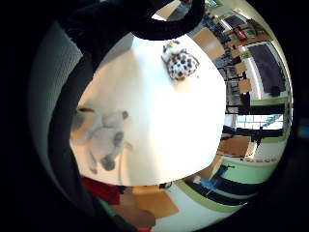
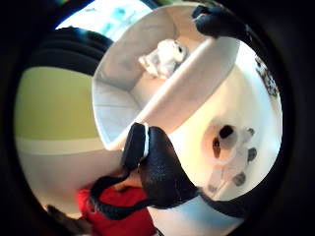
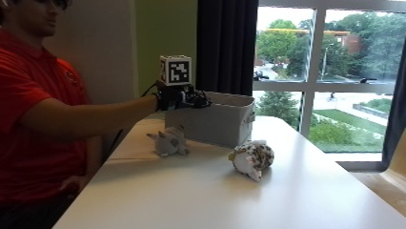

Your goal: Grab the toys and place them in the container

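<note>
The spotted toy (image 3: 252,160) lies nearest on the surface (image 3: 209,200), well below and right of the fingers. Going left to right: the gloved hand (image 3: 179,99) hovers above the container's (image 3: 216,125) near rim, fingers (image 2: 216,19) relaxed and holding nothing; the grey toy (image 3: 168,140) sits just below them, against the container's front wall. One white toy (image 2: 165,56) already lies inside. The step looks like a drop just finished; next calls for lowering onto the grey toy.
</note>
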`<move>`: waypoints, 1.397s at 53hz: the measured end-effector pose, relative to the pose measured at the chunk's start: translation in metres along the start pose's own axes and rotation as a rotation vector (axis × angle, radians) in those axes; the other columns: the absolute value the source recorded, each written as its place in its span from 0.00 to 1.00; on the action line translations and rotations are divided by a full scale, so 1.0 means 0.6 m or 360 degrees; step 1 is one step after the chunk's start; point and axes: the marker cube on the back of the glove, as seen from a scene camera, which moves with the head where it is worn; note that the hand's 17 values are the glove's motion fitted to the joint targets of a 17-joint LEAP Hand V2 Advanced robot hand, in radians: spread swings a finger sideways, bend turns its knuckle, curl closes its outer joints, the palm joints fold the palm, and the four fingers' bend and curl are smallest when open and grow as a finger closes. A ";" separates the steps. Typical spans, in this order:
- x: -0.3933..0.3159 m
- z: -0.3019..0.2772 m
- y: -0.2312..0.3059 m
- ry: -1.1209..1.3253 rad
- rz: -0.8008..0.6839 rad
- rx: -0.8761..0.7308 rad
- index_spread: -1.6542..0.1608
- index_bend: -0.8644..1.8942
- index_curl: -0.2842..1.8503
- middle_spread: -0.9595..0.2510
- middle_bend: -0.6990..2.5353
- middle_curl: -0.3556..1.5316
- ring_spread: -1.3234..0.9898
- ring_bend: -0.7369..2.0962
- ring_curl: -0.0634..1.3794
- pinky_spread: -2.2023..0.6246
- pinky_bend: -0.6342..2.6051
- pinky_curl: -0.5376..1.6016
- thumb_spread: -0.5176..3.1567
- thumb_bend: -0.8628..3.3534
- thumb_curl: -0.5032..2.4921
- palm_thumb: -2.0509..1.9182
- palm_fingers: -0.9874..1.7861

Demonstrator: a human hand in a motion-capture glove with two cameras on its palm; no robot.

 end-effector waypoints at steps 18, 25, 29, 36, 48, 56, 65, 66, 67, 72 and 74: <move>0.023 0.041 0.055 0.0016 0.0064 0.0058 0.70 0.40 0.35 0.68 0.29 0.39 0.50 0.39 0.22 0.80 0.35 0.40 0.45 0.19 0.24 0.49 0.36; 0.034 0.068 0.071 0.0090 0.0043 -0.0022 0.69 0.41 0.35 0.68 0.28 0.38 0.50 0.37 0.22 0.80 0.35 0.40 0.45 0.19 0.24 0.49 0.36; 0.033 0.079 0.073 0.0037 0.0091 -0.0038 0.70 0.41 0.35 0.69 0.28 0.38 0.50 0.37 0.22 0.80 0.34 0.40 0.45 0.19 0.24 0.49 0.36; 0.037 0.100 0.078 0.0038 0.0083 -0.0092 0.69 0.41 0.35 0.69 0.28 0.38 0.50 0.36 0.22 0.80 0.34 0.40 0.45 0.19 0.24 0.50 0.36; 0.042 0.134 0.084 0.0104 0.0087 -0.0219 0.69 0.41 0.35 0.69 0.27 0.38 0.50 0.34 0.22 0.80 0.35 0.40 0.45 0.19 0.24 0.51 0.37; 0.051 0.161 0.088 0.0068 0.0097 -0.0266 0.68 0.40 0.34 0.69 0.26 0.37 0.50 0.33 0.22 0.80 0.39 0.42 0.45 0.20 0.25 0.51 0.38; 0.052 0.180 0.089 0.0079 0.0120 -0.0294 0.67 0.37 0.33 0.70 0.26 0.35 0.50 0.34 0.23 0.80 0.46 0.45 0.46 0.20 0.26 0.53 0.40; 0.052 0.181 0.088 0.0093 0.0120 -0.0300 0.67 0.37 0.33 0.70 0.26 0.35 0.50 0.34 0.23 0.80 0.47 0.45 0.46 0.21 0.27 0.54 0.41; 0.051 0.181 0.087 0.0109 0.0124 -0.0303 0.66 0.38 0.32 0.70 0.26 0.34 0.50 0.35 0.23 0.80 0.48 0.45 0.46 0.21 0.27 0.54 0.41; 0.051 0.183 0.084 0.0185 0.0140 -0.0304 0.66 0.37 0.32 0.69 0.26 0.34 0.49 0.39 0.25 0.79 0.49 0.45 0.46 0.21 0.27 0.55 0.45; 0.051 0.183 0.084 0.0204 0.0142 -0.0303 0.65 0.38 0.32 0.69 0.27 0.34 0.48 0.42 0.26 0.79 0.48 0.45 0.47 0.21 0.28 0.55 0.47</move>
